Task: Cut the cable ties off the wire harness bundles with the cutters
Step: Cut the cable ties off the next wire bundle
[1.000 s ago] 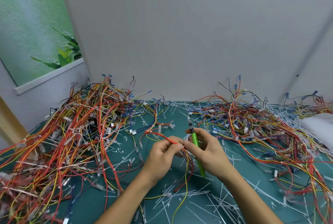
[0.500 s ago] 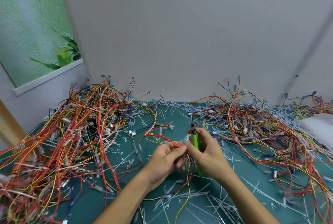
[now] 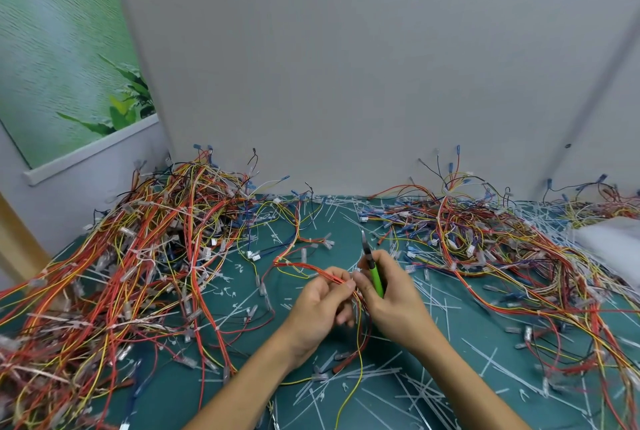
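Above the middle of the teal mat [image 3: 491,329], my left hand [image 3: 320,306] pinches the thin red-and-yellow wire bundle [image 3: 311,268] and my right hand [image 3: 393,296] grips the green-handled metal cutters [image 3: 375,279]; blades slipping off a tie could nick insulation.

Single head view — forward and down, close over table [image 3: 485,343]
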